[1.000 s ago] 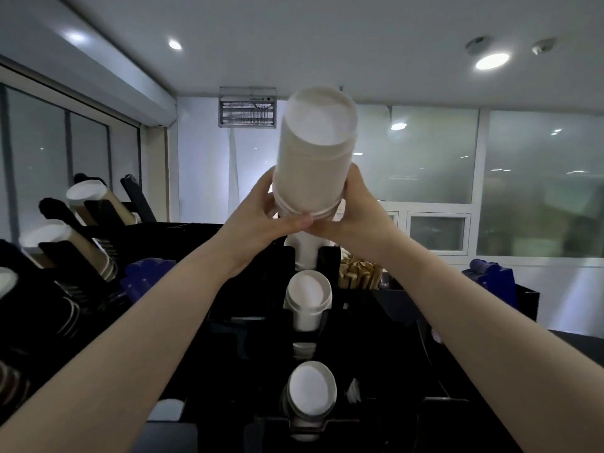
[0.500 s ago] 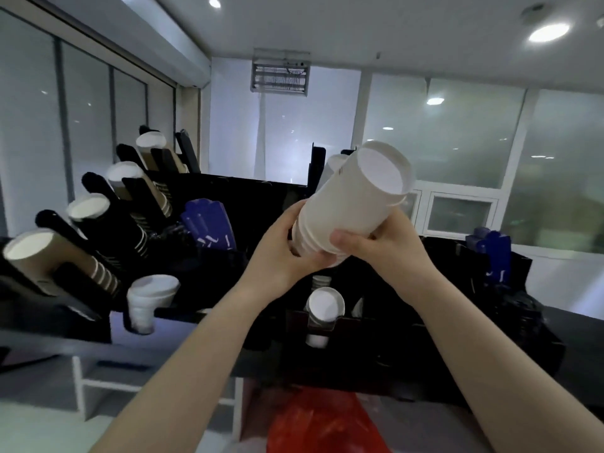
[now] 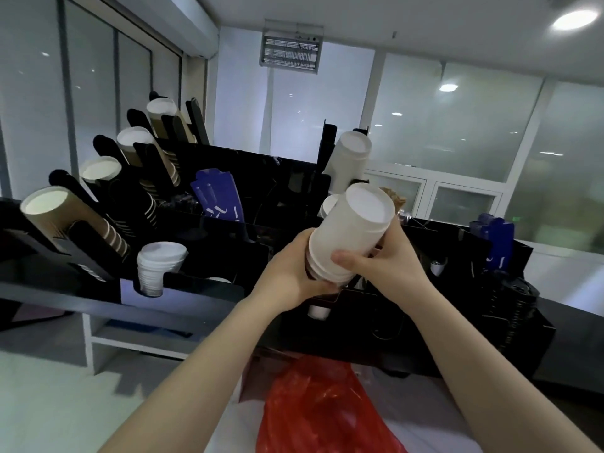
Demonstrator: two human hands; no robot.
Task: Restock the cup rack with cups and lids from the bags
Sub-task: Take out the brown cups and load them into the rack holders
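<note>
Item, held: one stack of white paper cups [image 3: 351, 233], nested, tilted with its round end up and to the right, in the air in front of the middle column of the black cup rack [image 3: 228, 243] and resting in no slot. Left hand [image 3: 291, 273]: wrapped round the lower end of the stack, palm under it. Right hand [image 3: 376, 266]: gripping the side of the same stack, thumb laid across the front; the two hands sit close together, both clamped on the cups. Behind and above them, in the rack's top middle slot: a second white cup stack [image 3: 349, 158], leaning, round end outward. Rack, left wing: four brown cup stacks [image 3: 65, 217] in slanted black holders, rising in a row toward the back. Below these, at the front edge: a short pile of small white cups [image 3: 157, 266], mouths up. Mid-rack compartment: a bundle of blue packets [image 3: 219, 197], standing on end. Far right end: more blue packets [image 3: 496, 240] and, beneath them, a column of black lids [image 3: 513, 308]. On the light surface in front of the rack, under the forearms: one red plastic bag [image 3: 320, 410], crumpled, contents not visible.
</note>
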